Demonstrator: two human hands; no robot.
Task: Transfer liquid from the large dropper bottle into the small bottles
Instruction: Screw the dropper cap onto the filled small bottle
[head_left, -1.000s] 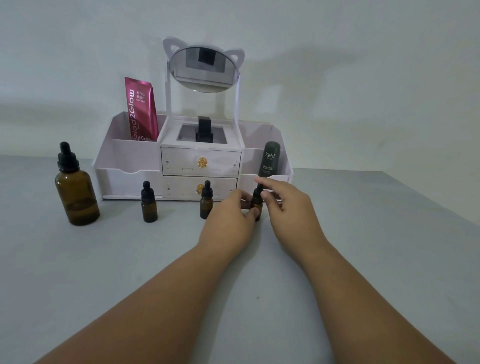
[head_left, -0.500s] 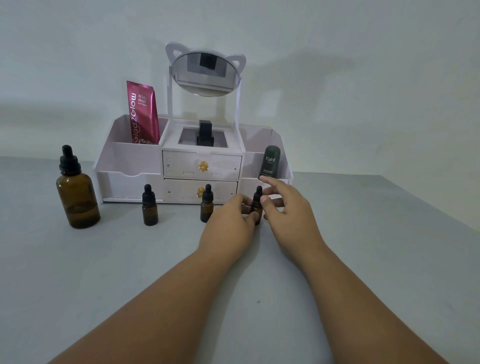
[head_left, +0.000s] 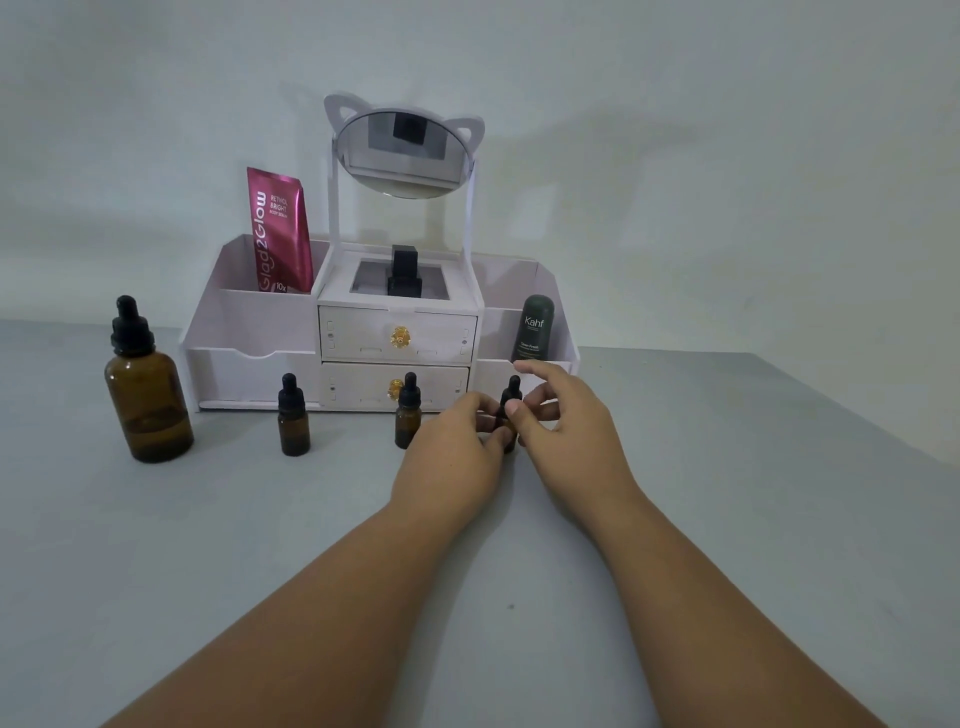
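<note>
At the right end of the organizer (head_left: 249, 358), the left hand (head_left: 452, 457) is gripping the rightmost small bottle (head_left: 509, 411). The right hand (head_left: 569, 431) is pinching its cap (head_left: 513, 387) with narrowed fingers. Bare desk (head_left: 753, 467) is stretching rightward.

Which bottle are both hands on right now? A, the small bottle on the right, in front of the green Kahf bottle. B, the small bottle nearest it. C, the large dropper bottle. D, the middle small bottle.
A: the left hand and right hand both hold the right-hand small bottle, while the large dropper bottle, left small bottle and middle small bottle stand untouched.
</note>
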